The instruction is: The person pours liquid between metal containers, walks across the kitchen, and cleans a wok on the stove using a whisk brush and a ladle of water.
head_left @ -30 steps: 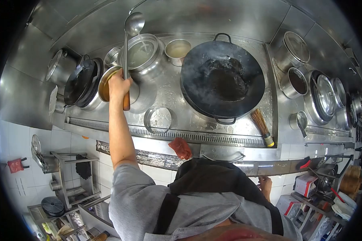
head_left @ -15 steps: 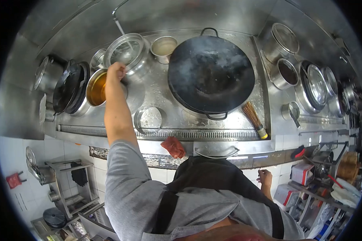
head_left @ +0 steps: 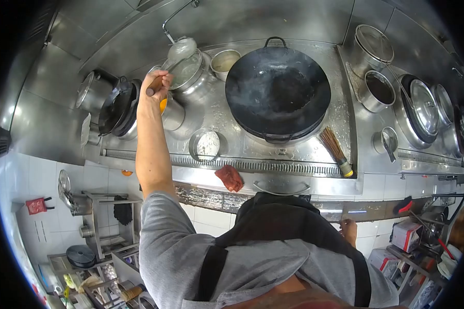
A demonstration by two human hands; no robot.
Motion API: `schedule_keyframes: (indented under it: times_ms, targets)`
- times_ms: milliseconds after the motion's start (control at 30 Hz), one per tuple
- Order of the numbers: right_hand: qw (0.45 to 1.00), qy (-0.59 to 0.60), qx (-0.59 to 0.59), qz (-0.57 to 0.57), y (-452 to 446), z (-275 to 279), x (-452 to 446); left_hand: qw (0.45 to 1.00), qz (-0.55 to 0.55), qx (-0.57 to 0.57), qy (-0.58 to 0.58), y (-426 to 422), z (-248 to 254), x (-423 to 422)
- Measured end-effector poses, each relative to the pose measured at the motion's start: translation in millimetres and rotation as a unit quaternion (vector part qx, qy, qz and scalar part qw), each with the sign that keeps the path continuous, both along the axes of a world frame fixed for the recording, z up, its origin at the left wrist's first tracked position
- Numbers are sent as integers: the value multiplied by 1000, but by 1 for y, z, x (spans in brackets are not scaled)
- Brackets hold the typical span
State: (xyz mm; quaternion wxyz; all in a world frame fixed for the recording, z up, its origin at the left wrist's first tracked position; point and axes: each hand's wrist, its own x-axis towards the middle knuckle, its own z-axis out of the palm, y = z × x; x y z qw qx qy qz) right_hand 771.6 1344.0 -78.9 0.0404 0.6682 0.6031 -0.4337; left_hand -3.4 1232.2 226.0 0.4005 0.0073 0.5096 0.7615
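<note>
My left hand [head_left: 157,85] is closed around the wooden handle of a metal ladle [head_left: 183,49]. The ladle's bowl is raised above a metal pot of water [head_left: 205,72], near the bent tap spout [head_left: 167,32]. Below my left wrist stands a metal container [head_left: 175,116] with something orange-yellow inside, partly hidden by the arm. A large black wok [head_left: 278,95] sits on the stove to the right of the ladle, with faint steam over it. My right hand [head_left: 348,230] hangs low by my side, fingers loosely bent and slightly apart, with nothing visible in it.
A bamboo brush [head_left: 336,152] lies right of the wok. A round metal ring [head_left: 204,145] and a red cloth [head_left: 229,178] are nearer the front edge. Behind the wok's left side stands a small pot [head_left: 225,63]. More pots [head_left: 379,91] stand at the right.
My left hand has risen and turned, bringing the ladle into view above the water pot. The camera view has shifted. My right hand stays low at my side.
</note>
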Motion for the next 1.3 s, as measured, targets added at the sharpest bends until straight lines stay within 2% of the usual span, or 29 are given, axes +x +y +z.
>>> schedule_keyframes:
  times_ms: [33, 100, 133, 200, 300, 367, 433, 500, 567, 633, 700, 767, 833, 867, 900, 933, 1033, 1067, 1133, 1200, 1233, 1267, 1300]
  targets:
    - [1000, 0, -3, 3, 4, 5, 0, 1000, -17, 0, -2, 0, 9, 18]
    - [993, 38, 74, 82, 14, 16, -8, 999, -34, -1, -7, 3, 18, 52]
    - [993, 37, 71, 84, 19, 18, -9, 998, -60, 0, -11, 4, 19, 69]
    - [979, 53, 144, 133, 27, 19, -12, 995, -95, -3, -27, 7, 21, 110]
    - [954, 122, 213, 174, 37, 51, -37, 991, -127, -20, -47, 17, 3, 158]
    - [945, 195, 184, 187, 48, 66, -56, 986, -149, -15, -71, 26, -21, 184]
    - [914, 275, 203, 220, 55, 90, -82, 974, -179, 41, -130, 37, -52, 210]
    - [880, 347, 216, 241, 56, 113, -112, 967, -149, 86, -188, 50, -78, 246]
    - [859, 402, 169, 270, 56, 134, -143, 962, -132, 155, -179, 64, -118, 279]
    - [850, 479, -43, 216, 55, 140, -174, 951, -115, 228, -174, 80, -143, 330]
    - [814, 540, -187, 105, 53, 154, -208, 957, -121, 220, -142, 93, -166, 376]
    - [785, 566, -246, 60, 43, 179, -234, 944, -259, 182, -98, 89, -188, 398]
    - [876, 443, -175, 76, 38, 180, -236, 964, -226, 139, -18, 85, -197, 419]
    - [879, 430, -179, 103, 45, 166, -231, 971, -182, 151, -29, 85, -209, 418]
    - [880, 420, -183, 125, 53, 152, -225, 964, -195, 32, 180, 84, -225, 414]
    - [893, 400, -148, 143, 51, 151, -223, 899, -206, -104, 372, 76, -237, 406]
    - [902, 357, -108, 219, 62, 129, -209, 906, -198, -50, 371, 3, -211, 382]
    - [908, 331, -74, 247, 66, 124, -207, 939, -226, 37, 256, -32, -201, 373]
    - [912, 298, -39, 280, 71, 127, -208, 933, -292, 96, 186, -115, -188, 348]
    - [916, 270, 3, 296, 71, 129, -214, 971, -190, 130, 60, -192, -216, 331]
    - [901, 212, 59, 375, 70, 134, -217, 990, -97, 104, 22, -224, -239, 321]
    - [910, 207, 84, 350, 71, 126, -217, 995, -3, 85, -45, -252, -275, 307]
    - [910, 156, 97, 372, 58, 140, -226, 989, 97, 61, -94, -272, -322, 293]
